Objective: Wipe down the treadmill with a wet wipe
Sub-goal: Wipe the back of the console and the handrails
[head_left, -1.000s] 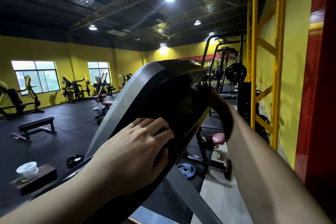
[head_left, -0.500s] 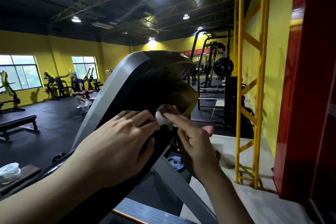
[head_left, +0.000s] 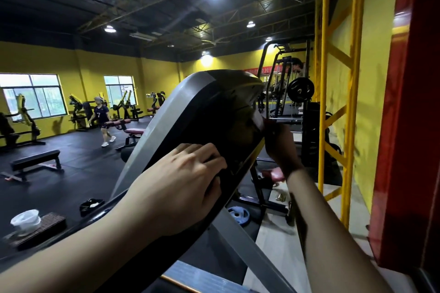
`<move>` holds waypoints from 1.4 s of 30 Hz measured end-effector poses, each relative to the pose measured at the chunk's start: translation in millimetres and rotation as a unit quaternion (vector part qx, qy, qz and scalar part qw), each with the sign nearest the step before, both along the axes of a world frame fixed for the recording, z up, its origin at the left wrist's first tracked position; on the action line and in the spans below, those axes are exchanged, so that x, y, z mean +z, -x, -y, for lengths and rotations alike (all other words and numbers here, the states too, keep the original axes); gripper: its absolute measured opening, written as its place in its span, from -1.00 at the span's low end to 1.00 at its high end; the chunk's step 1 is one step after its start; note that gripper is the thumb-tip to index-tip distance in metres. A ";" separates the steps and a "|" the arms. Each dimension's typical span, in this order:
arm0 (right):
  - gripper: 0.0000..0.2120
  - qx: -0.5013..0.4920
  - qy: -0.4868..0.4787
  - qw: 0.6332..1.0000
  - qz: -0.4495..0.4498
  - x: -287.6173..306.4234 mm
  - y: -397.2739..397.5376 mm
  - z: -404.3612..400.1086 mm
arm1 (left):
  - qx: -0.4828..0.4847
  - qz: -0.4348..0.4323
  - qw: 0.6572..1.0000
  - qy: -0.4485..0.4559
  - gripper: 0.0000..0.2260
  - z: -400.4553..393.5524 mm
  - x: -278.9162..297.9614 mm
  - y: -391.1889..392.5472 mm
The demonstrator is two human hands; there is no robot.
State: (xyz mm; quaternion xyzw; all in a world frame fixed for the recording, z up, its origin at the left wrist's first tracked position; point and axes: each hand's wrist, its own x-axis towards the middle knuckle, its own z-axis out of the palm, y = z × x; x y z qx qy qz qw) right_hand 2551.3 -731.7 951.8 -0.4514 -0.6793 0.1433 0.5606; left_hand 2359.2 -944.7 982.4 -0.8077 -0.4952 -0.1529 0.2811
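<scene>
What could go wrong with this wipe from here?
The wipe sits right at the console edge, mostly hidden behind it, so the right hand may slip off and drop it. The left hand covers part of the panel; that patch could stay unwiped.

We see left hand (head_left: 176,188) bare, right hand (head_left: 281,147) bare; both forearms uncovered, no sleeves, rings unseen.
</scene>
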 end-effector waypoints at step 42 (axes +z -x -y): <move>-0.65 0.126 -0.174 0.976 -0.025 94.4 1.1 -46.1 | -0.071 0.086 0.957 -0.267 -0.70 -28.7 30.7 -17.2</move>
